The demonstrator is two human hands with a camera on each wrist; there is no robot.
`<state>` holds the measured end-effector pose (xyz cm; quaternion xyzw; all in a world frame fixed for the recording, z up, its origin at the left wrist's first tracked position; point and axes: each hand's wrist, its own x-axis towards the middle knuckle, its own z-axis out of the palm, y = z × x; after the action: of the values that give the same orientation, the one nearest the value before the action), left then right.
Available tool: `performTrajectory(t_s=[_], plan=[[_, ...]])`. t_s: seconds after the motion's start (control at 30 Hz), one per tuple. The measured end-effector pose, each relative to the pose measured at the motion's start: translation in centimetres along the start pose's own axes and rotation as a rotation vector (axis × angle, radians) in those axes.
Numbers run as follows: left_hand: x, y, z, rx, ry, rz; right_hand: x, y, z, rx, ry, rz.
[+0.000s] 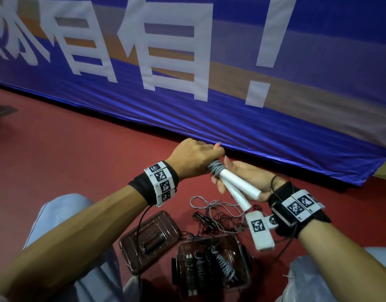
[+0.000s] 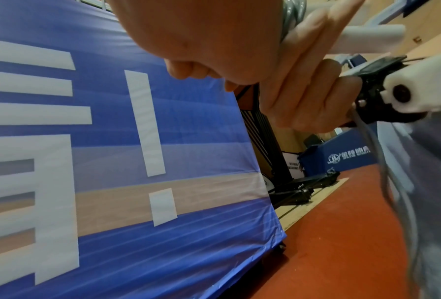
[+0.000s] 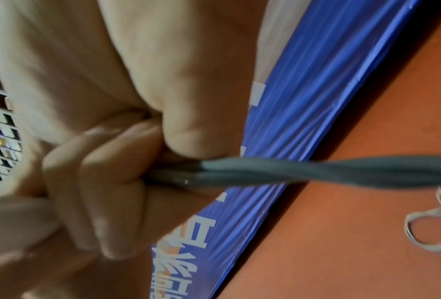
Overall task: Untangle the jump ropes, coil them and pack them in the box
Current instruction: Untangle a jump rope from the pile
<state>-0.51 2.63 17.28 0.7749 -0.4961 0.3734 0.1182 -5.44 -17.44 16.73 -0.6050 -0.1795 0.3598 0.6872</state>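
A jump rope with two white handles (image 1: 237, 184) lies in my right hand (image 1: 231, 177), which grips both handles together above the floor. Grey rope (image 1: 217, 167) is wound in a tight coil round the handles' upper ends. My left hand (image 1: 200, 155) closes over the top of that coil and holds the rope. In the left wrist view the handles (image 2: 367, 38) stick out past the right hand's fingers (image 2: 304, 91). The right wrist view shows curled fingers pinching twisted grey rope strands (image 3: 316, 172). The clear brown box (image 1: 246, 277) stands below, holding several coiled ropes.
The box's lid (image 1: 131, 243) lies to the left of the box on the red floor. A tangle of thin grey and dark ropes (image 1: 218, 216) lies between the box and my hands. A blue banner (image 1: 231, 118) runs along the floor just beyond them.
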Motion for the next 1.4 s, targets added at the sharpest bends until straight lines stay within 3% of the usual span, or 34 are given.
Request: performTrajectory(t_s=[0.1,0.2,0.3,0.57,0.73,0.83,1.0,1.13,1.23,1.4], plan=[[0.0,-0.1,-0.1,-0.054,-0.048,-0.154,0.4,0.3,0.8,0.221,0.123,-0.031],[0.5,0.2,-0.2,-0.025,-0.228,-0.422,1.4,0.8,1.2,0.349,0.168,-0.124],[0.8,0.7,0.0,-0.060,-0.367,-0.622,2.2,1.1,1.8,0.406,0.202,-0.123],[0.7,1.0,0.8,-0.043,-0.513,-0.779,3.8,2.1,2.5,0.527,0.369,-0.079],[0.5,1.2,1.0,0.065,-0.642,-0.857,4.3,2.5,2.8,0.503,0.524,0.086],[-0.1,1.2,1.4,0.116,-0.742,-0.863,4.6,2.6,3.5,0.335,0.623,0.185],[0.3,1.3,1.5,0.132,-0.811,-0.847,4.5,2.6,3.3,-0.161,0.747,0.219],[0.9,1.4,1.0,0.156,-0.839,-0.834,3.4,2.4,2.5,-0.633,0.786,0.137],[0.9,1.8,0.8,0.159,-0.934,-0.807,2.7,2.5,2.2,-0.956,0.786,0.090],[1.0,0.9,0.3,0.200,-1.005,-0.607,1.9,2.6,2.6,-1.326,0.783,-0.013]])
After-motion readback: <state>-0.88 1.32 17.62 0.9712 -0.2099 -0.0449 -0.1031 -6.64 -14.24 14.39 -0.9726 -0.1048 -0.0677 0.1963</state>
